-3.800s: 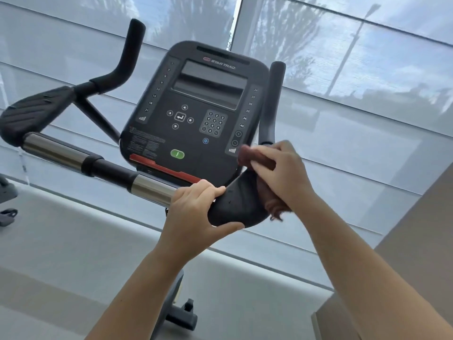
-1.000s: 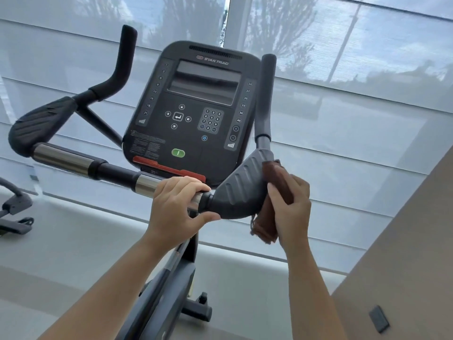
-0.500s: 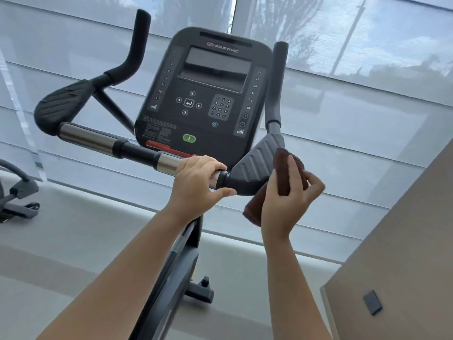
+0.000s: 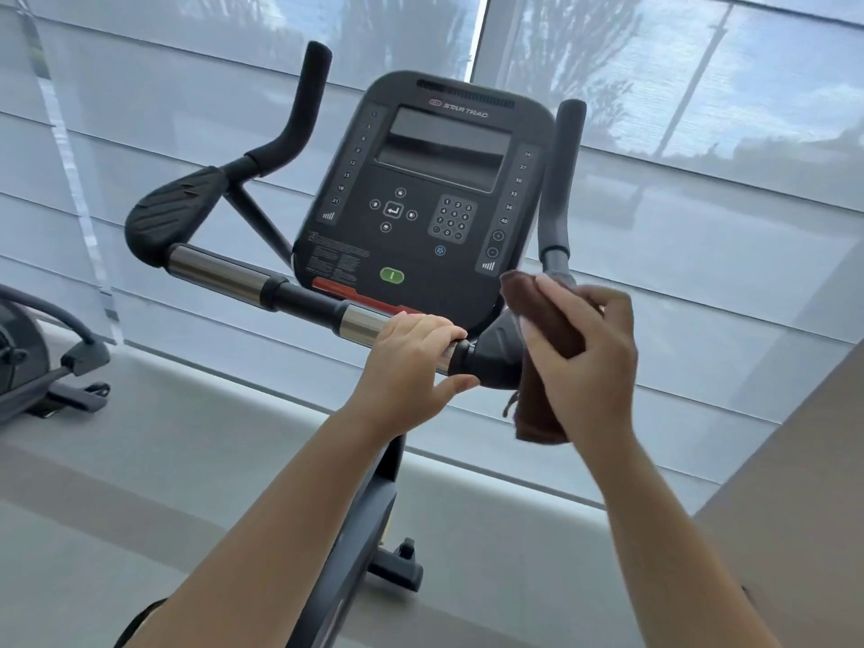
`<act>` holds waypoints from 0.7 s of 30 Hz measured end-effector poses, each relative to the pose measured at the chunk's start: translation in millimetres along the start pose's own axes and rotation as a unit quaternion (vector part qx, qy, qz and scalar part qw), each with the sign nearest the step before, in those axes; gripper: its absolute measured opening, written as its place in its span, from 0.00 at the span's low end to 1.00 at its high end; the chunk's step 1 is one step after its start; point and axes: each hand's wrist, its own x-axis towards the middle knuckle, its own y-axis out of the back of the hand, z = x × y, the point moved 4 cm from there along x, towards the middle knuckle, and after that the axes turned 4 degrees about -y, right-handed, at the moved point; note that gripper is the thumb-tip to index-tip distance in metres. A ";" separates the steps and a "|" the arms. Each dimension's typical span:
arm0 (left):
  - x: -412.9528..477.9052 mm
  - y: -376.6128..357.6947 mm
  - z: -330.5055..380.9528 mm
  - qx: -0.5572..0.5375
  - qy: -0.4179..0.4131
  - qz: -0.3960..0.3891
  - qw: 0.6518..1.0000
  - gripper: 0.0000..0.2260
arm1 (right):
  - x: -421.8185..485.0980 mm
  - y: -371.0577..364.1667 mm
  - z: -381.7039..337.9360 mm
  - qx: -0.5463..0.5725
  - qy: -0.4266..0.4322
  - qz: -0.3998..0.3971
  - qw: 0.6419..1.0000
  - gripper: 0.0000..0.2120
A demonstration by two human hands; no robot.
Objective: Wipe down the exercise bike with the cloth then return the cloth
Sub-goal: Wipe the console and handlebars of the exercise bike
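Note:
The black exercise bike stands in front of me, its console (image 4: pixel 435 198) at centre with a dark screen and keypad. My left hand (image 4: pixel 411 362) grips the steel part of the handlebar (image 4: pixel 219 273) just left of the right elbow pad (image 4: pixel 495 355). My right hand (image 4: pixel 584 353) holds a folded brown cloth (image 4: pixel 537 311) pressed against the outer side of that pad, below the right upright grip (image 4: pixel 561 180). The cloth's lower end hangs under my palm. The left elbow pad (image 4: pixel 173 212) and left upright grip (image 4: pixel 304 105) are untouched.
Large windows with translucent blinds (image 4: pixel 701 226) fill the background behind a low sill (image 4: pixel 187 427). Part of another machine (image 4: pixel 32 362) sits at the far left. A beige surface (image 4: pixel 804 530) rises at the lower right. The bike's frame and front foot (image 4: pixel 397 563) show below.
My right hand with the cloth has slid up along the right elbow pad toward the base of the upright grip. My left hand has kept its grip on the handlebar. The view shifted slightly.

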 end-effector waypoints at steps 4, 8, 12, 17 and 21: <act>-7.7 17.1 -4.9 0.036 -0.013 0.007 0.999 0.22 | 43.4 -20.3 -16.6 -0.058 -0.001 -0.148 0.987 0.17; -19.3 44.7 -36.7 0.108 0.015 0.038 0.993 0.25 | 41.9 -64.4 -32.8 -0.078 -0.015 -0.193 0.978 0.15; -24.4 50.6 -67.1 0.132 0.033 -0.015 0.991 0.26 | 13.7 -103.8 -30.4 -0.283 0.002 -0.258 0.924 0.17; -29.2 46.0 -83.7 0.108 0.039 -0.026 0.993 0.23 | 20.9 -99.3 -11.7 -0.295 0.067 -0.399 0.866 0.37; -25.7 41.7 -83.2 0.105 0.045 -0.017 0.993 0.24 | 30.5 -89.9 -8.4 -0.163 0.129 -0.497 0.842 0.43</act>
